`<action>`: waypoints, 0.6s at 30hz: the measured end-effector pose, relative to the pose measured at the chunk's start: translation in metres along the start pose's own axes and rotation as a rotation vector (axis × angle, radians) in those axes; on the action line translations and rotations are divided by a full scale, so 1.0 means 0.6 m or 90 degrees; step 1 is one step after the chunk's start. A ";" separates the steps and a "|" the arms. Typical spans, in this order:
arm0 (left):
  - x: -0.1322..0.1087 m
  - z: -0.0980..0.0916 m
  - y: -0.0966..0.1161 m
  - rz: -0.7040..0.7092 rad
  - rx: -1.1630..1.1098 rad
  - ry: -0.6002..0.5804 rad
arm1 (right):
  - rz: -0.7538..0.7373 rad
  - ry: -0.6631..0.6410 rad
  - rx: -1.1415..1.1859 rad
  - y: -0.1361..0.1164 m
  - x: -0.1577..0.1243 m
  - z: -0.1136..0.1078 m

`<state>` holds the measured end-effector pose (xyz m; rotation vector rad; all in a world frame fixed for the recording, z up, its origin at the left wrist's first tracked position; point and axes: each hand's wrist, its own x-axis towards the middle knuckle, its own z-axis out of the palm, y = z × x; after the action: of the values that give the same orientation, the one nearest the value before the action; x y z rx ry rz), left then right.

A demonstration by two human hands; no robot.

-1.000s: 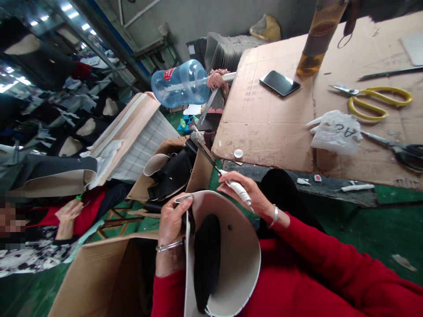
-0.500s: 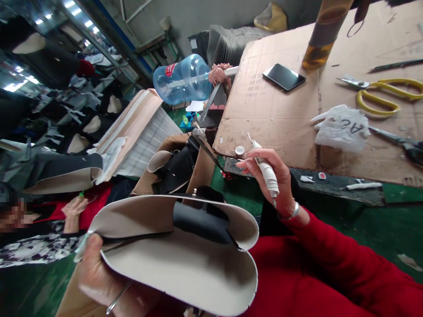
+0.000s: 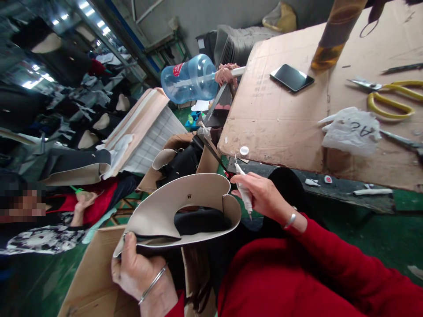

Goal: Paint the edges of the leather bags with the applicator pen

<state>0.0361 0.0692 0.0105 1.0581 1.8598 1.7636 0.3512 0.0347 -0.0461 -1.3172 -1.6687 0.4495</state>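
Note:
My left hand [image 3: 140,268] pinches the left end of an unfinished bag piece [image 3: 153,215], thumb on its pale lining. The piece is black outside and beige inside, curved into a loop, with an oval opening and a small metal fitting on its upper wall. In my right hand [image 3: 266,196] is a crumpled white glue tube [image 3: 243,187] with a thin needle-like nozzle pointing up. The tube is close beside the right end of the bag piece; whether they touch I cannot tell. Some fingers of both hands are hidden.
A cardboard-covered table [image 3: 251,110] at the right bears a phone [image 3: 292,78], yellow-handled scissors [image 3: 390,103], a plastic bag [image 3: 352,131], a bottle [image 3: 337,35] and a white cap [image 3: 244,150]. Open cartons [image 3: 99,268] stand below. A co-worker [image 3: 99,202] sits at left.
My left hand has moved right and turned the bag piece, so its wide lower wall no longer shows. My right hand has come left and down with the glue tube, closer to the piece.

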 end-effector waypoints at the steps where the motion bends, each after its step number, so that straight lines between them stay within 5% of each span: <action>1: 0.000 0.001 -0.001 -0.007 -0.005 0.026 | -0.008 -0.014 -0.014 0.001 0.001 0.003; 3: -0.004 0.002 -0.003 -0.019 -0.010 0.091 | -0.034 -0.050 -0.054 -0.001 0.004 0.009; 9: -0.023 0.001 0.004 -0.087 -0.018 0.083 | -0.109 -0.106 -0.187 -0.024 0.003 0.023; 18: -0.022 -0.008 -0.012 -0.165 -0.080 0.099 | -0.136 -0.105 -0.243 -0.003 -0.057 0.039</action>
<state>0.0396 0.0569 0.0013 0.6186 1.8503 1.8212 0.3306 0.0092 -0.0712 -1.3786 -2.0829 0.1167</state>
